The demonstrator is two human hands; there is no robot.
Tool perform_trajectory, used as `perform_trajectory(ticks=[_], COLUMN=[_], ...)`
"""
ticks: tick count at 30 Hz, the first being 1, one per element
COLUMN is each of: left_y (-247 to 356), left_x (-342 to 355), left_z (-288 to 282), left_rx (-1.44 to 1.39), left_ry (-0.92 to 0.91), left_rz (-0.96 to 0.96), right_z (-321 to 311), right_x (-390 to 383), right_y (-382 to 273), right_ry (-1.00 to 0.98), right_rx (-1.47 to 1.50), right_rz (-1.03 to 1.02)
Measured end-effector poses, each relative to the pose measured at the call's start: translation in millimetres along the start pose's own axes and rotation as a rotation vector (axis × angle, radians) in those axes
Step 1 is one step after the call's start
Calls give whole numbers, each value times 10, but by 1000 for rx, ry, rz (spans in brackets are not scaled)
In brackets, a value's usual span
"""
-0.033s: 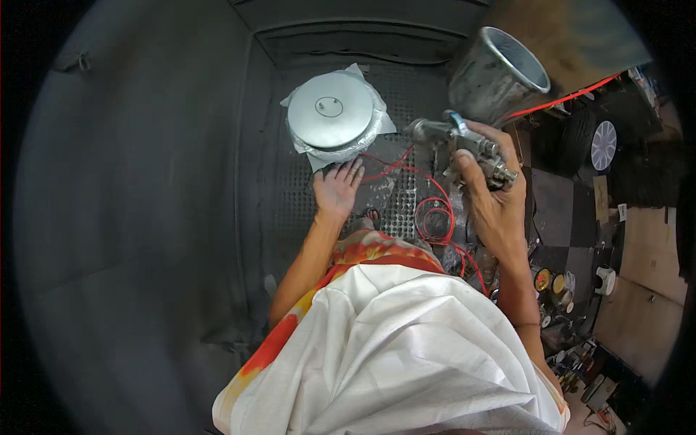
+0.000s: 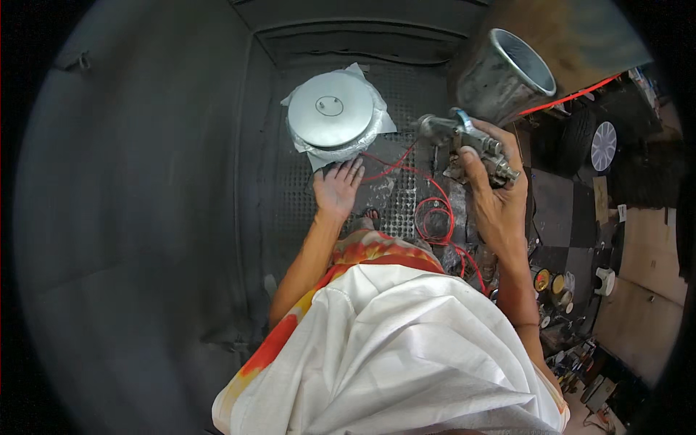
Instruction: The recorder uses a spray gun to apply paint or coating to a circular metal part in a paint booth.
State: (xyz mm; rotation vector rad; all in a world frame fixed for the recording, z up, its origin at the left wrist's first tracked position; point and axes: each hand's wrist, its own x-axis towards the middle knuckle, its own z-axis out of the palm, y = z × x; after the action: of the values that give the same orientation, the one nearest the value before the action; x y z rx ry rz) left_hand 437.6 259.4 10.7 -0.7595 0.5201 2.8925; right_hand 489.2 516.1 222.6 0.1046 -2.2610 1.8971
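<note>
A round silver disc (image 2: 330, 125) lies flat on a base wrapped in clear plastic (image 2: 346, 154), with pale corners of sheeting jutting out around it. At the disc's near edge, the worker's left hand (image 2: 338, 191) reaches forward with its fingers extended and slightly apart, holding nothing; from here I cannot tell whether the fingertips touch the wrapping. To the right of the disc and well apart from it, the right hand (image 2: 500, 210) is wrapped around a metal spray gun (image 2: 475, 138), its thumb against the near side and the gun's front end turned toward the disc. A large metal cup (image 2: 486, 88), tilted with its mouth uncovered, shows beyond the gun, farther right of the disc; how the two join is hidden. A red hose (image 2: 451, 212) loops over the dark floor (image 2: 399, 217) on the disc's near right side. A dark wall (image 2: 145, 181) rises to its left. Far to the disc's right are a silver wheel cover (image 2: 603, 145), a black tire (image 2: 575, 141) and, nearer the worker, a white stool (image 2: 605, 281).
</note>
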Motion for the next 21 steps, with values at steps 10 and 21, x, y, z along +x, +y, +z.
perform_trajectory(ticks=[10, 21], left_y=[-191, -299], left_x=[-90, 84], left_z=[-383, -27], left_rx=[154, 136], left_ry=[31, -116], left_rz=[-68, -28], right_z=[68, 127], right_x=[-380, -309], right_y=[68, 131], right_ry=[-44, -117], right_rx=[-72, -68], right_rz=[96, -15])
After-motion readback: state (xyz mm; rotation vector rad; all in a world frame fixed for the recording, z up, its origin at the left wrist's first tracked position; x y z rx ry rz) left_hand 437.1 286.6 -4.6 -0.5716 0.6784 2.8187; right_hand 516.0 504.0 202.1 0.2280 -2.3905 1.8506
